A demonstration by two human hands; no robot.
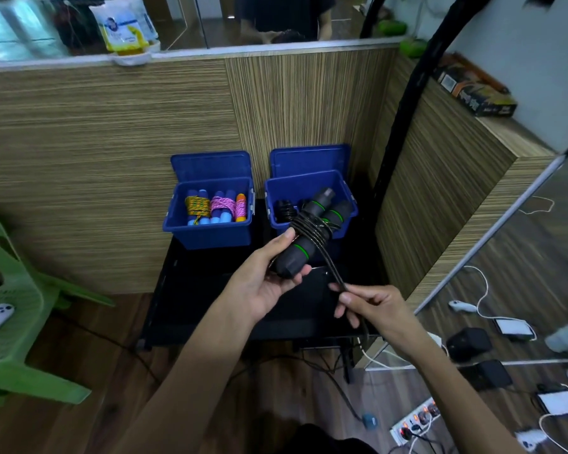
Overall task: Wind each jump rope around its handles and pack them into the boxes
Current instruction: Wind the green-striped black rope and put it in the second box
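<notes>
My left hand (pixel 267 279) grips the lower end of two black jump rope handles with green rings (pixel 312 231), held together and tilted up to the right over the black table. Black rope (pixel 309 226) is wound several turns around their middle. The free strand runs down to my right hand (pixel 371 308), which pinches it between thumb and fingers. Behind stand two open blue boxes. The left box (pixel 210 232) holds wound ropes with blue handles, in yellow and pink cord. The right box (pixel 343 188) holds another wound black rope (pixel 284 209).
A low black table (pixel 197 290) carries both boxes, against a wood-grain partition. A green plastic chair (pixel 10 309) with a white controller stands left. Cables, chargers and a power strip (pixel 413 421) lie on the floor at right.
</notes>
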